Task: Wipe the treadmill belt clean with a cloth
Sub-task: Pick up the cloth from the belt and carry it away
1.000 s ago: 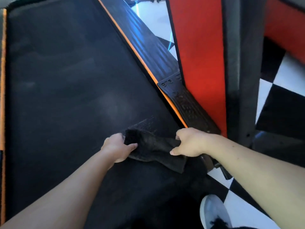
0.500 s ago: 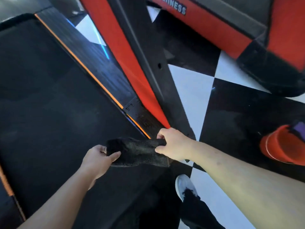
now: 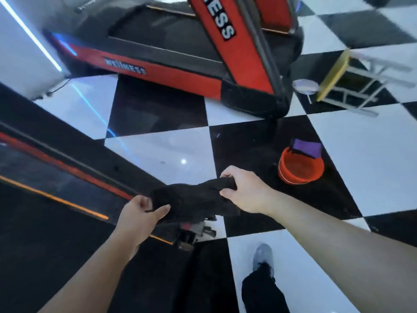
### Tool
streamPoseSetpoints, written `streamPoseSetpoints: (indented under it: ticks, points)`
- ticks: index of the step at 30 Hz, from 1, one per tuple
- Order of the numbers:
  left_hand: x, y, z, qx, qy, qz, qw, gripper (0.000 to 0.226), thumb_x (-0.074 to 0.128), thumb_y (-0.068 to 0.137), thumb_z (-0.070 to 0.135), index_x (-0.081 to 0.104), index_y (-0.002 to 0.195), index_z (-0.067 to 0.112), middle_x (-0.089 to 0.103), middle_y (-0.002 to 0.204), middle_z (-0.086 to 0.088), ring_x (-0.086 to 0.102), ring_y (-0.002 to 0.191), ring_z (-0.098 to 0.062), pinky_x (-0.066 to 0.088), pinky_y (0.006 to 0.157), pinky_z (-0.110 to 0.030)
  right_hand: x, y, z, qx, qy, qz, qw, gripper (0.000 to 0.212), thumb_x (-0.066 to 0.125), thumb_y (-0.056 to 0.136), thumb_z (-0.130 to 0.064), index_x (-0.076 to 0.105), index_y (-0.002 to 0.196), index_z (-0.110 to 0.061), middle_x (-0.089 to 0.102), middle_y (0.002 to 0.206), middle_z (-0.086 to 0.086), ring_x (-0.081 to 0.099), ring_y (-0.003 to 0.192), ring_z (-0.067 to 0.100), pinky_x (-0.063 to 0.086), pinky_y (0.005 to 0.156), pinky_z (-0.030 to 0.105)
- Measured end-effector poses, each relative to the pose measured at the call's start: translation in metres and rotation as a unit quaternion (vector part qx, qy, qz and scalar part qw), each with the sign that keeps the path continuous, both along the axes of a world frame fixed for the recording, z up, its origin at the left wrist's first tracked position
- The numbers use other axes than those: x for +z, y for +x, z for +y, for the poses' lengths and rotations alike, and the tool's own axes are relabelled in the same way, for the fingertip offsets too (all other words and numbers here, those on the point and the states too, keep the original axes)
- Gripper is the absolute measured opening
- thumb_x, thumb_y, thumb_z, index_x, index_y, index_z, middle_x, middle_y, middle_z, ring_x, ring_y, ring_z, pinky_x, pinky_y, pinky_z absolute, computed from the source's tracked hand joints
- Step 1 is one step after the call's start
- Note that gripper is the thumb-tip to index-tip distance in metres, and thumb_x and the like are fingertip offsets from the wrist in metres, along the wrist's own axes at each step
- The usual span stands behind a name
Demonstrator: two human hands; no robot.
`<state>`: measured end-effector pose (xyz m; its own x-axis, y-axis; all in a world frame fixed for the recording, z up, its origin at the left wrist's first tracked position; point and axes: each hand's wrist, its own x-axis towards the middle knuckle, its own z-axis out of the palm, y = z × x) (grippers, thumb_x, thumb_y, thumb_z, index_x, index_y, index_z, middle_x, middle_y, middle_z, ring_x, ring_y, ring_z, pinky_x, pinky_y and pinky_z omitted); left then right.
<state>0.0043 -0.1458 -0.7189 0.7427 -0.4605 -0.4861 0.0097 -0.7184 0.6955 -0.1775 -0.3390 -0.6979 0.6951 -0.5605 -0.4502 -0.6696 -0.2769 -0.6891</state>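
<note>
Between left hand and right hand, both gripping, stretches the black cloth.

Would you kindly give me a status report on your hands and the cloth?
Left hand and right hand each grip an end. Cloth stretched between them, off the treadmill belt. Orange bucket on floor, right, apart.

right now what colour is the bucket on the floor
The bucket is orange-red; the head view shows it clearly.
</note>
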Motion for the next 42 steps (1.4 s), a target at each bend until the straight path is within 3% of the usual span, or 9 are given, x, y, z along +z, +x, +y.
streamPoseSetpoints:
  ticks: [6, 10, 14, 18, 21, 25, 31, 36, 42]
  points:
    - [0.008, -0.036, -0.139, -0.085, -0.006, 0.013, 0.996, 0.035, 0.082, 0.078, 0.030, 0.054, 0.087, 0.011, 0.058, 0.080, -0.001, 0.054, 0.072, -0.016, 0.039, 0.061, -0.029, -0.003, -0.069, -0.104, -0.125, 0.005, -0.025, 0.992, 0.024, 0.066, 0.094, -0.026, 0.056, 0.114, -0.034, 0.061, 0.106, -0.011, 0.064, 0.085, 0.007, 0.048, 0.066, 0.020]
    - [-0.002, -0.070, -0.239, -0.136, 0.002, 0.042, 0.990, 0.035, 0.082, 0.078, 0.028, 0.052, 0.092, 0.017, 0.067, 0.090, -0.004, 0.066, 0.080, -0.020, 0.048, 0.068, -0.031, -0.018, -0.121, -0.174, -0.214, 0.021, -0.027, 0.976, 0.023, 0.069, 0.092, -0.027, 0.057, 0.109, -0.037, 0.064, 0.107, -0.013, 0.063, 0.096, 0.006, 0.053, 0.084, 0.027]
    - [-0.022, -0.105, -0.329, -0.180, -0.016, 0.067, 0.981, 0.043, 0.082, 0.079, 0.017, 0.047, 0.100, 0.032, 0.069, 0.088, 0.000, 0.069, 0.073, -0.013, 0.049, 0.060, -0.021, -0.033, -0.165, -0.233, -0.281, 0.021, -0.018, 0.959, 0.023, 0.070, 0.092, -0.024, 0.057, 0.105, -0.038, 0.065, 0.099, -0.017, 0.063, 0.092, 0.002, 0.047, 0.076, 0.016]
    - [-0.055, -0.128, -0.394, -0.244, -0.007, 0.090, 0.966, 0.048, 0.081, 0.079, 0.015, 0.054, 0.117, 0.028, 0.072, 0.094, 0.005, 0.071, 0.086, -0.012, 0.057, 0.084, -0.033, -0.062, -0.194, -0.275, -0.325, 0.011, 0.000, 0.946, 0.022, 0.069, 0.092, -0.024, 0.057, 0.107, -0.036, 0.063, 0.099, -0.018, 0.060, 0.089, 0.000, 0.041, 0.069, 0.011]
    - [-0.083, -0.136, -0.433, -0.281, 0.013, 0.099, 0.955, 0.034, 0.079, 0.081, 0.016, 0.063, 0.110, 0.025, 0.075, 0.092, 0.007, 0.071, 0.088, -0.009, 0.056, 0.091, -0.037, -0.089, -0.207, -0.297, -0.352, 0.014, 0.009, 0.936, 0.021, 0.067, 0.093, -0.023, 0.058, 0.109, -0.033, 0.063, 0.100, -0.015, 0.059, 0.088, 0.001, 0.040, 0.069, 0.012]
    - [-0.132, -0.149, -0.480, -0.331, 0.042, 0.090, 0.939, 0.026, 0.080, 0.077, 0.027, 0.065, 0.096, 0.036, 0.074, 0.088, 0.013, 0.071, 0.087, -0.010, 0.056, 0.090, -0.040, -0.132, -0.223, -0.327, -0.392, 0.018, 0.019, 0.919, 0.020, 0.066, 0.094, -0.021, 0.059, 0.108, -0.033, 0.062, 0.102, -0.014, 0.060, 0.092, 0.004, 0.046, 0.075, 0.018]
    - [-0.219, -0.175, -0.535, -0.407, 0.050, 0.047, 0.911, 0.031, 0.076, 0.081, 0.026, 0.059, 0.101, 0.041, 0.072, 0.090, 0.013, 0.067, 0.089, -0.005, 0.055, 0.085, -0.029, -0.218, -0.248, -0.368, -0.432, 0.004, 0.049, 0.901, 0.023, 0.067, 0.092, -0.018, 0.057, 0.105, -0.034, 0.060, 0.100, -0.011, 0.060, 0.083, 0.008, 0.050, 0.072, 0.028]
    - [-0.301, -0.196, -0.560, -0.435, 0.070, 0.037, 0.897, 0.033, 0.075, 0.082, 0.028, 0.057, 0.109, 0.033, 0.069, 0.090, 0.012, 0.065, 0.088, -0.007, 0.055, 0.086, -0.034, -0.301, -0.264, -0.387, -0.421, -0.004, 0.097, 0.902, 0.024, 0.067, 0.093, -0.017, 0.055, 0.105, -0.034, 0.052, 0.103, -0.011, 0.059, 0.086, 0.015, 0.047, 0.073, 0.028]
    - [-0.379, -0.205, -0.570, -0.462, 0.084, 0.026, 0.883, 0.044, 0.072, 0.086, 0.021, 0.044, 0.119, 0.030, 0.066, 0.094, 0.006, 0.063, 0.083, -0.009, 0.049, 0.066, -0.021, -0.392, -0.273, -0.399, -0.367, 0.014, 0.153, 0.918, 0.036, 0.061, 0.098, -0.019, 0.056, 0.131, -0.032, 0.041, 0.114, 0.000, 0.055, 0.099, 0.022, 0.043, 0.091, 0.029]
